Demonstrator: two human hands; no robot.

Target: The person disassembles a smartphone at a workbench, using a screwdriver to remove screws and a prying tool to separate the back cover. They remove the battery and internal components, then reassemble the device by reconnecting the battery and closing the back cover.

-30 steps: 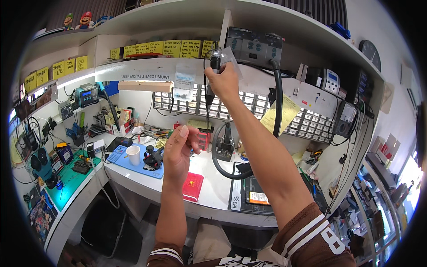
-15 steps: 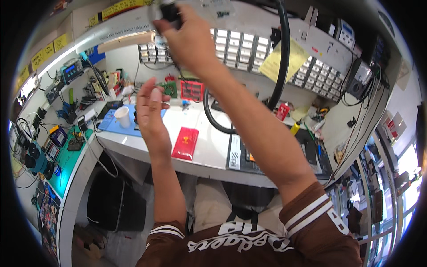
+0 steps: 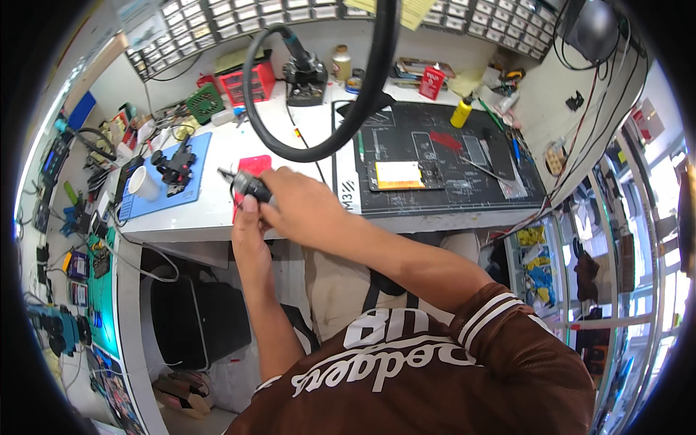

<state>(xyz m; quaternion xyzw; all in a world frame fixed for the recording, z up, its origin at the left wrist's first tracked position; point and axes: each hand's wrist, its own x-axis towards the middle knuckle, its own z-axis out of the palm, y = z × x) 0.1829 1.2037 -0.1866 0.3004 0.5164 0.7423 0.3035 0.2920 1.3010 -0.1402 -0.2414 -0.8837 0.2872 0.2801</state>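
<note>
the right hand (image 3: 308,206) is wrapped around the black body of a dark handheld tool (image 3: 255,187), with its fingers closed on it and mostly hidden. the tool lies out beyond the right hand toward the left, its narrower greyish end pointing left and slightly away from the person. the left hand (image 3: 251,230) is just below, on the near side of the tool, with the thumb raised against the tool's underside and the other fingers partly curled; whether it grips the tool or only touches it, i cannot tell. the two hands meet close together in front of the tabletop (image 3: 217,156), near its front edge.

behind the tool, and partly covered by it and the hands, is a red packet (image 3: 254,165). to the left, a white cup (image 3: 143,185) and a black clamp-like device (image 3: 176,170) stand on a blue mat (image 3: 197,163). a thick black hose (image 3: 380,65) loops beyond the right hand, and a black mat (image 3: 464,190) lies to the right.
</note>
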